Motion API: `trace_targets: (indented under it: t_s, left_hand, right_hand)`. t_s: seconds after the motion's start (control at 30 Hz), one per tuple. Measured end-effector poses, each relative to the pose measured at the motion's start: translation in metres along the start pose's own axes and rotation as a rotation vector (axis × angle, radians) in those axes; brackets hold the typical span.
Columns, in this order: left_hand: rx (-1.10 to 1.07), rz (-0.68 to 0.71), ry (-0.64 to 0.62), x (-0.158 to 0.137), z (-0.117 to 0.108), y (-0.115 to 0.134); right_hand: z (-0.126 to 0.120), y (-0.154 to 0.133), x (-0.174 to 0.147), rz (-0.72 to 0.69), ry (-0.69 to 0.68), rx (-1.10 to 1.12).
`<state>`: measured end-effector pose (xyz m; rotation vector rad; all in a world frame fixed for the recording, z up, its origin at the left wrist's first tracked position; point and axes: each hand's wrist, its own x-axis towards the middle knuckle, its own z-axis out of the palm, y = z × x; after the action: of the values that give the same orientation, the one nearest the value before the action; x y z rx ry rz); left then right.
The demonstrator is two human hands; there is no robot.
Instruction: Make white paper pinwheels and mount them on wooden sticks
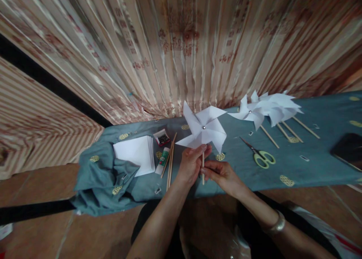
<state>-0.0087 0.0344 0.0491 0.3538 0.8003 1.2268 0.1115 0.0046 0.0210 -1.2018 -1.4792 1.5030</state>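
Note:
A white paper pinwheel (198, 132) with a silver pin at its centre stands upright in front of me, over the cloth. My left hand (192, 161) grips its wooden stick (203, 161) just under the paper blades, thumb on top. Lower on the same stick, my right hand (219, 174) pinches it between thumb and fingers. The curled fingers of both hands are partly hidden. To the right, green-handled scissors (263, 158) lie with their blades slightly apart. Several finished-looking pinwheels (278, 106) rest overlapping at the back right, their sticks pointing toward me.
A blue-green cloth (313, 161) covers the narrow table. On the left lie a stack of white paper (135, 153), a small box of pins (161, 137), a glue stick (162, 160) and loose wooden sticks (170, 163). A dark object (347, 151) sits far right. Curtains (181, 63) hang behind.

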Motion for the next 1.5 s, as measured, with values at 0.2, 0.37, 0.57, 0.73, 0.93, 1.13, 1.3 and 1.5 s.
trace_targets:
  t_s: [0.2,0.37,0.57,0.73,0.93,1.13,1.3,1.5]
  left_hand:
    - [0.228,0.104,0.018,0.004,-0.006,-0.012]
    - [0.336,0.121,0.031,0.009,-0.011,-0.019]
    - [0.402,0.106,0.048,0.009,-0.009,-0.022]
    - [0.377,0.098,0.072,0.012,-0.007,-0.024]
    - [0.375,0.044,0.045,0.010,-0.004,-0.028]
    - [0.374,0.047,0.041,0.011,-0.004,-0.032]
    - [0.387,0.096,0.064,0.012,-0.006,-0.027]
    - [0.384,0.090,0.059,0.011,-0.007,-0.025]
  right_hand:
    - [-0.011,-0.002,0.002,-0.010,0.056,-0.054]
    - [-0.023,-0.001,0.003,-0.012,0.102,-0.083]
    - [-0.029,0.004,0.000,-0.007,0.067,-0.094]
    - [-0.069,0.001,-0.002,0.060,-0.035,-0.128]
    - [-0.114,0.003,0.004,0.035,0.332,0.041]
    - [-0.099,-0.003,0.007,0.065,0.174,0.111]
    - [-0.077,-0.003,0.002,0.171,-0.255,0.004]
    - [-0.063,0.004,0.005,0.218,-0.346,-0.012]
